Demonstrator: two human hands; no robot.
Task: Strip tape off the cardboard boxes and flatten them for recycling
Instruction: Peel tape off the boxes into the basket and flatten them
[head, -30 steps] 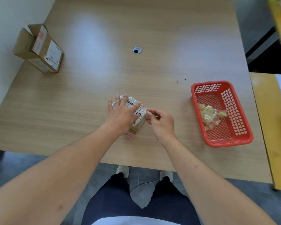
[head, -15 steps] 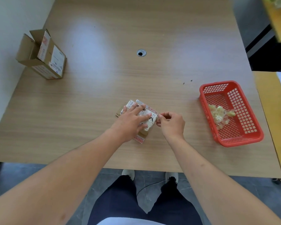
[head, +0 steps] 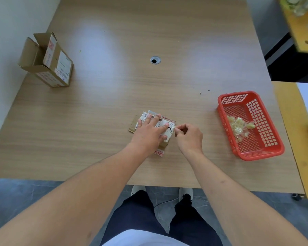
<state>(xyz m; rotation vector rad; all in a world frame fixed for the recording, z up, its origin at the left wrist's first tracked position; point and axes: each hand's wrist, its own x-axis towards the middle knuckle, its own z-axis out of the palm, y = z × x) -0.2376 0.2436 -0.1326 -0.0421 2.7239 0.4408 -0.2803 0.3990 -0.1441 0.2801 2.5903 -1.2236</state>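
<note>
1. Fingers (head: 156, 121) of the left hand (head: 148, 134) lie spread, pressing the small box (head: 164, 121) flat on the desk (head: 114, 103); the right hand (head: 189, 136) pinches a tape end at its right edge.
2. Peel low and slowly, keeping the box pinned, or the tape will likely tear.
3. Label reads "00 056" at best; other print is illegible.
4. Stripped tape sits in the red basket (head: 274, 150); a second box (head: 46, 61) stands open, far left.
</note>
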